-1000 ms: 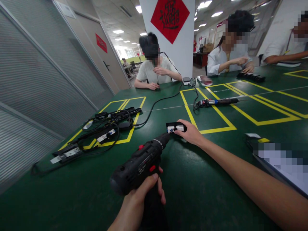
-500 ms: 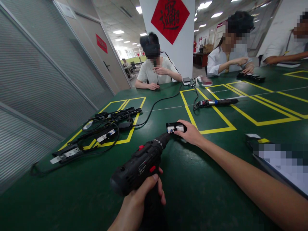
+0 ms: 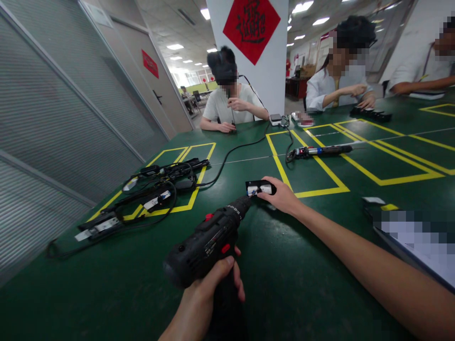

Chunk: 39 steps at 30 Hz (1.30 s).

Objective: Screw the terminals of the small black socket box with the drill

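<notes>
My left hand (image 3: 209, 296) is wrapped round the grip of a black cordless screwdriver (image 3: 206, 244) with red buttons. Its nose points away from me at a small black part with a white label (image 3: 259, 188) lying on the green table (image 3: 106, 293). My right hand (image 3: 282, 194) reaches across and pinches that part at its near right edge, holding it down on the table. The driver's tip meets the part's near left side; the bit itself is hidden.
Several black adapters with tangled cables (image 3: 149, 194) lie at the left inside yellow floor-tape boxes. A blue-and-black electric screwdriver (image 3: 320, 150) lies further back. Three people sit at the far side of the table (image 3: 231, 99). A blurred sheet (image 3: 419, 241) lies at my right.
</notes>
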Motion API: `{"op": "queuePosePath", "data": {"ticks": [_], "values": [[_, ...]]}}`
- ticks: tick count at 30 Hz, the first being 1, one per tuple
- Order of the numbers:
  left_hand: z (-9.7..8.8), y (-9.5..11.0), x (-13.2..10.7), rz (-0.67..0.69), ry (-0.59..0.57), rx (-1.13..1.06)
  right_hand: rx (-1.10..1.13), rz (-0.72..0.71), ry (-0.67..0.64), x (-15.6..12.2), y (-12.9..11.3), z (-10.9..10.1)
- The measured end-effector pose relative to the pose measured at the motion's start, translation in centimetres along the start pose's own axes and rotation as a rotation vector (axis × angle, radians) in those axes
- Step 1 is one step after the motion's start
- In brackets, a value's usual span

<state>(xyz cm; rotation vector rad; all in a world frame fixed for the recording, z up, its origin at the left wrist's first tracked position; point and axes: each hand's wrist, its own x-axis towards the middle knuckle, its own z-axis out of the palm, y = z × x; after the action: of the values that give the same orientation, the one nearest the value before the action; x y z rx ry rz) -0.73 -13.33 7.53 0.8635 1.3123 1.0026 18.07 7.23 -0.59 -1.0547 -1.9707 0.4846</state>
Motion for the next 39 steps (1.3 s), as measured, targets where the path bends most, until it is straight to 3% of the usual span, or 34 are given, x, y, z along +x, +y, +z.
{"op": "queuePosePath", "data": {"ticks": [39], "values": [[0.06,0.23,0.03,-0.009,0.003,-0.001,0.012,0.028,-0.011,-0.03,-0.39,-0.28]]}}
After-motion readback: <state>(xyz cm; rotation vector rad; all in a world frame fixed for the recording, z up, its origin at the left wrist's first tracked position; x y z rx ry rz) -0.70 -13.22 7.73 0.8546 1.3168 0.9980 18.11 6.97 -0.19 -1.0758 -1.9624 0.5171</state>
